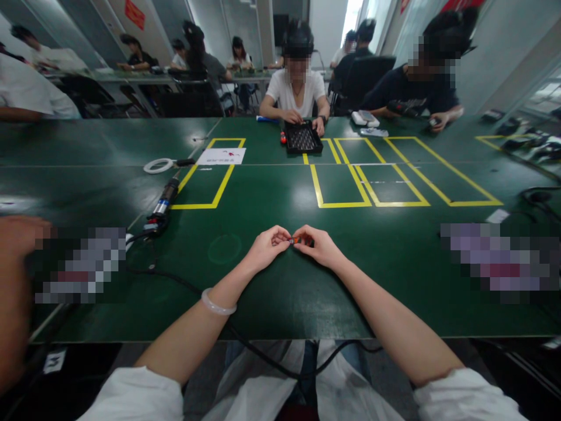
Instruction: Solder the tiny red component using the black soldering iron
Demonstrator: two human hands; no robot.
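Observation:
Both my hands meet over the green table (pixel 272 310), fingertips nearly touching. Between them is a small orange-and-dark piece (pixel 294 240), too small for me to name its kind. My left hand (pixel 272 244) pinches its left end with thumb and fingers. On the other side my right hand (pixel 319 245) has its thumb and fingers closed around the orange end. The fingers hide most of the piece. A pale bracelet (pixel 218 303) circles my left wrist.
An electric screwdriver (pixel 163 204) with a black cable lies left of my hands. Yellow tape rectangles mark the table. Across it, a person works at a black tray (pixel 303 139), beside a sheet of paper (pixel 221 155). Blurred-out items lie left and right.

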